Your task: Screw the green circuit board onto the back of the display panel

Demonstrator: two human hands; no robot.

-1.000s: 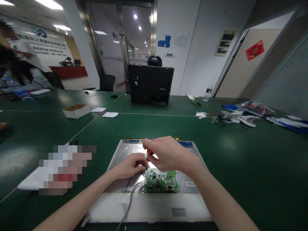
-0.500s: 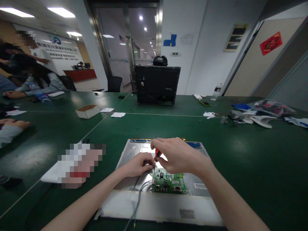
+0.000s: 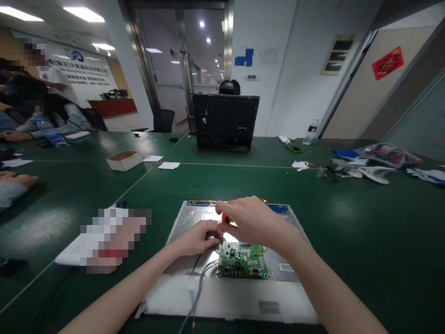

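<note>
A metal-backed display panel (image 3: pixel 292 297) lies flat on the green table in front of me. On it sits a green circuit board (image 3: pixel 248 264). My right hand (image 3: pixel 257 222) is closed around the red-orange and black handle of a screwdriver (image 3: pixel 225 217), held tip down by the board's upper left corner. Most of the shaft is hidden behind my fingers. My left hand (image 3: pixel 200 237) rests on the panel, its thumb and fingers pinched together beside the screwdriver's tip; what they hold, if anything, is hidden. Grey cables (image 3: pixel 199 297) run from the board's left side over the panel's near edge.
A black monitor (image 3: pixel 226 123) stands at the far side of the table. To the left are an open white box (image 3: pixel 124 161), paper slips (image 3: pixel 169 165) and a blurred-out white item (image 3: pixel 73 246). Bottle (image 3: pixel 310 132), phone (image 3: pixel 293 148) and a plastic bag (image 3: pixel 391 154) lie rightward. People sit at left.
My right hand has rolled slightly and dipped, so less of the screwdriver's handle shows. My left hand keeps its place at the board's corner. The whole view has shifted a little.
</note>
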